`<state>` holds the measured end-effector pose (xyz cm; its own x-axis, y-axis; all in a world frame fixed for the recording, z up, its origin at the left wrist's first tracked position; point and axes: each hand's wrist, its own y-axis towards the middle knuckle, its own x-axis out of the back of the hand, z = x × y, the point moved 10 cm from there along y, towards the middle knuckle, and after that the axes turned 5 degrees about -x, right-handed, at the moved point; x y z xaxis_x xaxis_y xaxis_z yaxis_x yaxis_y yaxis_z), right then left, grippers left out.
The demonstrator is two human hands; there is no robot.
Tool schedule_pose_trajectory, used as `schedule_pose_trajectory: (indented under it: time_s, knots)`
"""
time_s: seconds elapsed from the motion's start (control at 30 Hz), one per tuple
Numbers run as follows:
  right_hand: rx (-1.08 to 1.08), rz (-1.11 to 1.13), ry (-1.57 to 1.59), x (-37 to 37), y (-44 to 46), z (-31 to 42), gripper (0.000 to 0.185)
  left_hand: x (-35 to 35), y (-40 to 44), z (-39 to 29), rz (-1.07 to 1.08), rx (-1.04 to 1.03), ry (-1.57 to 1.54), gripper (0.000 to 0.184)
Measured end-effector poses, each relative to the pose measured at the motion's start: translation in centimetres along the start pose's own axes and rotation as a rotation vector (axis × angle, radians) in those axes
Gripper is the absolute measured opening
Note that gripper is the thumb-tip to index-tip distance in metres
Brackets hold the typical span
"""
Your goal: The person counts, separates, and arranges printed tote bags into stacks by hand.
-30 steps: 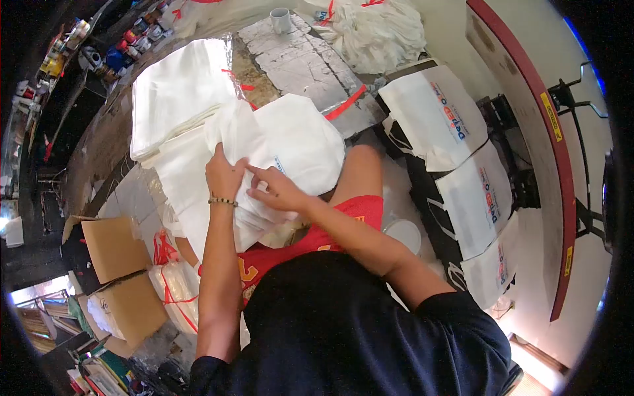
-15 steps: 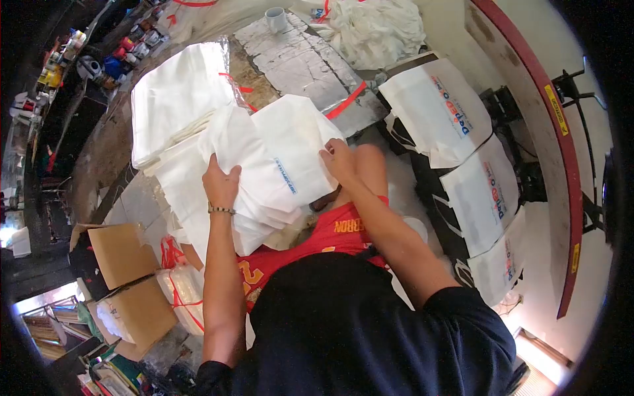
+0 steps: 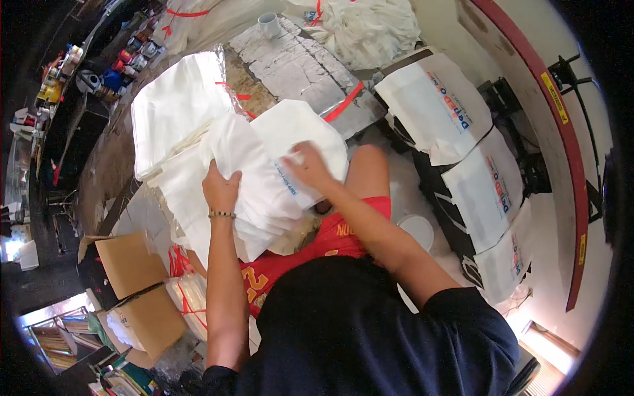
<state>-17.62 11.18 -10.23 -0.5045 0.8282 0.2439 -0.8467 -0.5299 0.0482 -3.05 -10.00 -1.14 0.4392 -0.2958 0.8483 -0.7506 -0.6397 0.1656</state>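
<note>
Across my lap lies a loose pile of white fabric pieces [image 3: 228,148], with small blue print on the top one. My left hand [image 3: 221,188] grips the near left part of this pile, thumb on top and fingers partly hidden in the folds. Over the blue print is my right hand [image 3: 307,165], smeared by motion; whether its fingers hold the fabric cannot be made out. Beyond my left hand rests a neat stack of white fabric [image 3: 175,109].
To the right, printed white pieces [image 3: 436,109] lie over dark boards in a row. A silvery board [image 3: 294,63] carries a white cup [image 3: 269,26]. Crumpled white fabric [image 3: 370,33] is heaped behind. Cardboard boxes [image 3: 132,264] stand at left, and a white round lid [image 3: 416,232] is beside my leg.
My right hand has moved left from the right edge of the top piece to over its blue print. My left hand keeps its grip on the pile.
</note>
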Motion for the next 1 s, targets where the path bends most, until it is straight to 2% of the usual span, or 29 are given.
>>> schedule_pose_trajectory:
  time_s: [0.07,0.17,0.27,0.37,0.47,0.57,0.63,0.67,0.7,0.73,0.77,0.83,0.87,0.9,1.0]
  knots:
    - [-0.242,-0.213,-0.763,5.9,1.0,-4.7,0.049,0.6,-0.3,-1.2,0.034,0.044,-0.004,0.075]
    - [-0.331,-0.048,-0.71,6.4,1.1,-10.4,0.053,0.3,-0.2,-0.8,0.005,0.035,0.033,0.075]
    - [-0.362,-0.068,-0.701,6.8,1.3,-11.4,0.054,0.3,0.0,-0.9,0.012,0.043,0.017,0.074]
    - [-0.26,-0.222,-0.554,8.1,1.3,-10.6,0.043,0.5,-0.2,-1.0,0.013,0.041,0.008,0.073]
    - [-0.262,-0.121,-0.305,7.6,1.4,-8.7,0.034,0.3,-0.1,-0.8,0.008,0.036,-0.021,0.071]
    - [-0.125,-0.063,-0.005,4.6,0.5,-4.0,0.026,0.1,-0.2,-0.9,-0.004,0.037,-0.037,0.069]
    - [-0.03,0.002,0.154,1.3,-0.9,2.2,0.026,-0.2,0.2,-0.9,-0.031,0.034,0.0,0.067]
    - [-0.07,0.112,0.213,-1.7,-2.0,4.0,0.033,-0.4,0.4,-1.2,-0.006,0.064,-0.021,0.067]
    - [-0.014,0.171,0.19,-4.8,-3.0,5.6,0.03,-0.3,0.7,-2.1,0.018,0.091,-0.043,0.067]
    - [0.007,0.138,0.111,-6.6,-3.6,6.6,0.03,-0.1,0.9,-3.0,0.04,0.116,-0.065,0.067]
    - [0.029,0.103,0.031,-7.5,-3.9,7.3,0.032,0.5,0.9,-4.1,0.038,0.107,0.005,0.068]
    - [0.029,0.185,-0.049,-8.4,-3.4,7.4,0.029,1.5,0.5,-5.7,0.032,0.088,0.147,0.07]
    - [0.024,0.229,-0.091,-8.7,-3.4,7.3,0.028,1.3,0.4,-5.1,0.047,0.064,0.103,0.071]
    - [-0.016,0.409,-0.042,-8.8,-3.4,7.6,0.028,0.8,0.5,-3.5,0.059,0.04,0.058,0.072]
    - [0.055,0.28,-0.03,-5.6,-0.5,2.2,0.048,0.0,0.5,-1.1,0.029,0.006,-0.018,0.071]
